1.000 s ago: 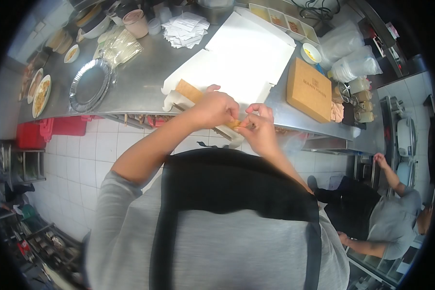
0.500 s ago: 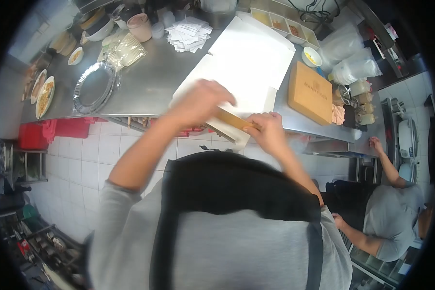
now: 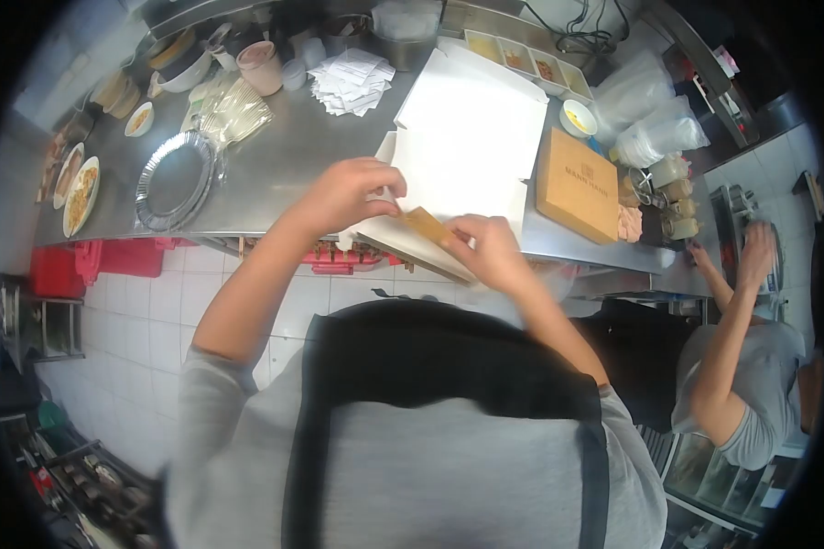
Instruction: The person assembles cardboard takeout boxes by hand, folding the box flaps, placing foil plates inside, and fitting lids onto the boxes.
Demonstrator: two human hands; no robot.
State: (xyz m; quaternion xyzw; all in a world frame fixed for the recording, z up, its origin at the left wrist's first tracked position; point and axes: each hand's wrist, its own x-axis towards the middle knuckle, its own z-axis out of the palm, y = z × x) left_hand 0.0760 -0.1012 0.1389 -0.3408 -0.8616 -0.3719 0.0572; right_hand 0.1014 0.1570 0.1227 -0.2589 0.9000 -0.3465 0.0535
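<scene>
A large cardboard box [image 3: 471,119], white inside, lies unfolded on the steel counter and reaches its front edge. A small brown flap [image 3: 426,225] at the near side of the box is between my two hands. My left hand [image 3: 352,192] pinches at the left end of this flap, fingers curled. My right hand [image 3: 485,245] has its thumb and fingers closed on the flap's right end. A closed brown box [image 3: 579,186] with printed lettering lies to the right of the white one.
On the steel counter [image 3: 284,174] stand foil trays [image 3: 176,181], a pile of white papers [image 3: 351,80], plates of food [image 3: 81,197] and a sectioned tray [image 3: 528,64]. A co-worker [image 3: 746,366] is at the right, arms over the counter.
My left hand has moved down to the flap's left end and closed there. My right hand has shifted slightly. The co-worker has raised an arm forward.
</scene>
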